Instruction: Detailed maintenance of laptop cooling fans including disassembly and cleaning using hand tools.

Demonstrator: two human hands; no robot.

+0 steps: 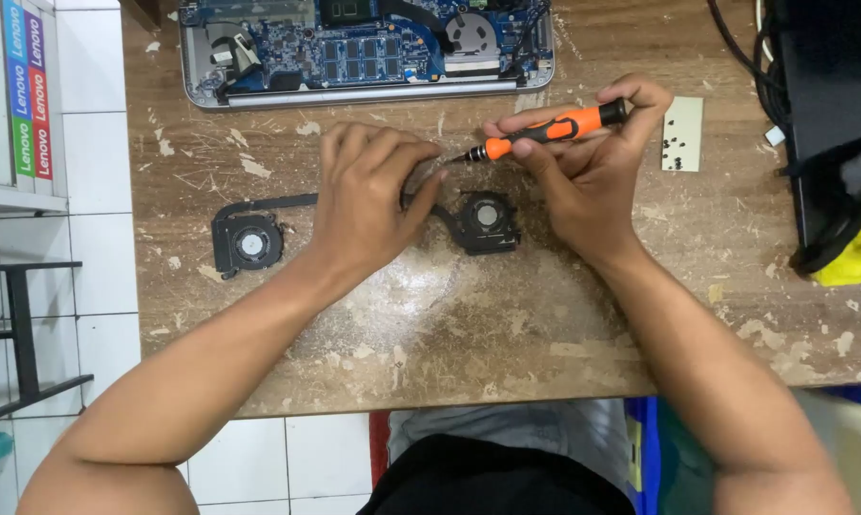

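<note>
A black dual-fan cooling assembly lies on the worn wooden table [469,324], with its left fan [247,242] and right fan [488,221] joined by a dark heat pipe. My left hand [369,195] rests over the middle of that pipe and hides it. My right hand [593,172] holds an orange and black screwdriver [545,131], nearly level, with its tip pointing left toward my left fingertips.
An opened laptop base [364,48] with a blue circuit board lies at the table's far edge. A pale strip with several small black screws [682,133] sits right of my hand. Black cables and a black and yellow object [845,229] crowd the right side. White tiled floor lies left.
</note>
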